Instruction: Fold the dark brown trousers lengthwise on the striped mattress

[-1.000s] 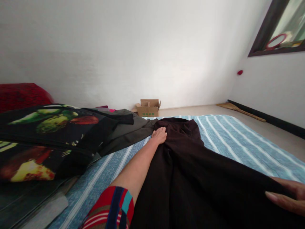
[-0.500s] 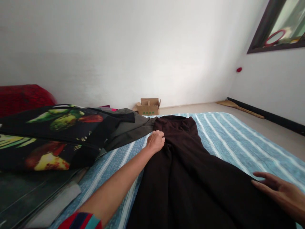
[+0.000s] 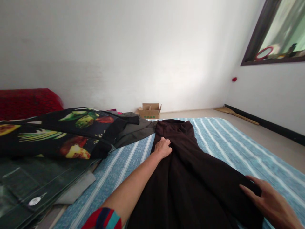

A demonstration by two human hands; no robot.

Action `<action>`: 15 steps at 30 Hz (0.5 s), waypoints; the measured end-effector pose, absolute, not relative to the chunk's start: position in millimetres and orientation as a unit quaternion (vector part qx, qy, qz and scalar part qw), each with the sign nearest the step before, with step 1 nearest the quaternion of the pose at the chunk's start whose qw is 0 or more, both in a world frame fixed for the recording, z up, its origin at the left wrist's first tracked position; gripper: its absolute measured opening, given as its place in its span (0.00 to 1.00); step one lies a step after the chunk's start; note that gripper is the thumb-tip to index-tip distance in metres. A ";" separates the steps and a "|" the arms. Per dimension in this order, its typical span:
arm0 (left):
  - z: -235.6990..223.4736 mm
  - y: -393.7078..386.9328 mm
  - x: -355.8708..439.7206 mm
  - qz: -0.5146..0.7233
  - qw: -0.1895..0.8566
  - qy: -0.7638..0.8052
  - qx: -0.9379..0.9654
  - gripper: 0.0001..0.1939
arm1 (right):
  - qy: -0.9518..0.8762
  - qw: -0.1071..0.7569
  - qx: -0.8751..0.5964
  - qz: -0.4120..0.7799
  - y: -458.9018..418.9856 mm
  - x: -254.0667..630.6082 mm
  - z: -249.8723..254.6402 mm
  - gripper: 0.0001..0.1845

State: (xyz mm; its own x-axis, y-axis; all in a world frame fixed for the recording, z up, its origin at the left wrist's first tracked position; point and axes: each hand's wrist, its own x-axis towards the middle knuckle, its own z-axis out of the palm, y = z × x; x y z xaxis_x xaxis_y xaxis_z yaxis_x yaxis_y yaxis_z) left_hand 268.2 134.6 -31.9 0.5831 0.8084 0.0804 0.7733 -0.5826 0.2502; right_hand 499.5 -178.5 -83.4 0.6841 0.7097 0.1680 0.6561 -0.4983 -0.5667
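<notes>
A long dark brown garment (image 3: 190,171) lies spread lengthwise on a blue mat with white stripes (image 3: 228,143). My left hand (image 3: 163,148) reaches far forward and rests on the garment's left edge, fingers curled down onto the cloth. My right hand (image 3: 269,200) lies at the garment's near right edge, fingers stretched out and apart on the fabric. A red, blue and teal striped sleeve (image 3: 102,219) covers my left upper arm.
A pile of dark clothes, one black with a fruit print (image 3: 59,133), lies to the left on the mat. Something red (image 3: 28,101) sits behind it. A small open cardboard box (image 3: 149,110) stands by the far wall. A dark-framed window (image 3: 274,35) is at upper right.
My left hand has slid back toward me along the garment's left edge. My right hand has moved left and further into view, its fingers now spread on the cloth.
</notes>
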 end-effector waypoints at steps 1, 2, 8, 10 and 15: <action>-32.6 133.9 269.2 0.096 0.093 0.453 0.882 0.13 | -0.421 0.288 -0.860 0.011 -176.8 491.8 -79.9 0.30; -33.6 133.2 270.0 0.099 0.093 0.460 0.878 0.12 | -0.450 0.267 -0.852 -0.023 -173.6 482.4 -76.0 0.28; -42.6 129.2 268.0 0.142 0.108 0.504 0.845 0.10 | -0.620 0.273 -0.723 -0.134 -122.7 409.7 -54.7 0.16; -44.7 128.8 265.1 0.159 0.119 0.503 0.841 0.09 | -0.664 0.267 -0.685 -0.140 -95.0 390.2 -47.8 0.14; -49.2 134.8 256.5 0.191 0.165 0.493 0.833 0.07 | -0.717 0.180 -0.660 -0.135 -18.8 358.1 -29.8 0.14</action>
State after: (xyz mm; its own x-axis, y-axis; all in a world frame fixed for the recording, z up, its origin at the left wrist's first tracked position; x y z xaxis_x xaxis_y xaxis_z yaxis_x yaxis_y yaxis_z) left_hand 256.5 134.8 -49.2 0.4416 0.8836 0.1558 0.7569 -0.4601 0.4640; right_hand 358.1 -18.8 -29.8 -0.0638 0.8975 0.4364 0.9947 0.0927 -0.0452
